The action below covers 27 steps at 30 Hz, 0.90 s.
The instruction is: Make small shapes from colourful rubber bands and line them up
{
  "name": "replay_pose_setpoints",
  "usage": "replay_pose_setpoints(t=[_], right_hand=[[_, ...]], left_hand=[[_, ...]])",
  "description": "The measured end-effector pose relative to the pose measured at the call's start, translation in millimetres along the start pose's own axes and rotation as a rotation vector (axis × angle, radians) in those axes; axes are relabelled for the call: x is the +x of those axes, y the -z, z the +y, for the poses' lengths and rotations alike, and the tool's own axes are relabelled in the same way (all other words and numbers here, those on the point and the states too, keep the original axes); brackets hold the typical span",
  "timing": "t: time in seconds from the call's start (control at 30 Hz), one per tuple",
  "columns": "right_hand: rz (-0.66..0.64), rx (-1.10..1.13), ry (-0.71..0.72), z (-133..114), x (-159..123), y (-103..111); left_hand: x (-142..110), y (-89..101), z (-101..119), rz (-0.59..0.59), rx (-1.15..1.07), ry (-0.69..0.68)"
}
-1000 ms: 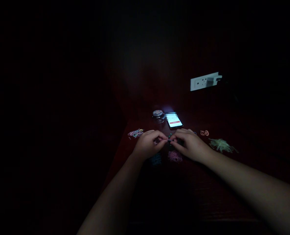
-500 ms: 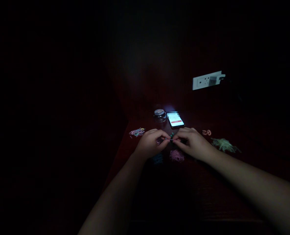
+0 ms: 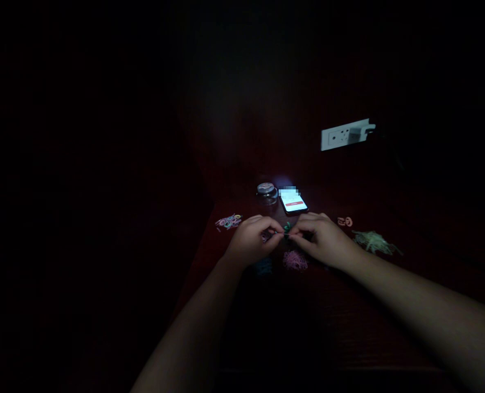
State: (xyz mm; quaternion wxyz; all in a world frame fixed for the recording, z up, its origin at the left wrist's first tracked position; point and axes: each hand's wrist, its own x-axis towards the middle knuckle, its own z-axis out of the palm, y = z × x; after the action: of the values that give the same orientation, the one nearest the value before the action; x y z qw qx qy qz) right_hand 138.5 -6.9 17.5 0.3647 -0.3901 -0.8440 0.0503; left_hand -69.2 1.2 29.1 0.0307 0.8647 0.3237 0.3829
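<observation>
My left hand (image 3: 252, 238) and my right hand (image 3: 324, 236) meet over the dark table, fingertips pinched. Between them runs a thin, pale rubber band (image 3: 286, 234), held at one end by each hand. Just behind the fingertips lies something green (image 3: 287, 225), partly hidden. A heap of pink rubber bands (image 3: 295, 260) is below the hands. To its left, in shadow, sits a dim blue heap (image 3: 263, 266). Yellow-green rubber bands (image 3: 373, 242) are piled beyond my right wrist. A mixed pastel pile (image 3: 228, 221) lies to the left of my left hand.
A small glass jar with a lid (image 3: 267, 194) stands behind the hands, beside a phone (image 3: 293, 202) with its screen lit. Small orange pieces (image 3: 345, 221) lie at the right. On the wall is a socket (image 3: 344, 135) with a plug in it. Much of the surroundings is black.
The view has shifted very slightly. Both hands keep nearly the same place and the same pinch on the rubber band.
</observation>
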Motion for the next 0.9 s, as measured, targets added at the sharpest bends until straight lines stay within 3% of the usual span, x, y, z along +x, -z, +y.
replay_pose_setpoints(t=[0.9], right_hand=[[-0.009, 0.048, 0.018, -2.9, 0.2, 0.2]], left_hand=[[-0.6, 0.6, -0.8, 0.044, 0.028, -0.001]])
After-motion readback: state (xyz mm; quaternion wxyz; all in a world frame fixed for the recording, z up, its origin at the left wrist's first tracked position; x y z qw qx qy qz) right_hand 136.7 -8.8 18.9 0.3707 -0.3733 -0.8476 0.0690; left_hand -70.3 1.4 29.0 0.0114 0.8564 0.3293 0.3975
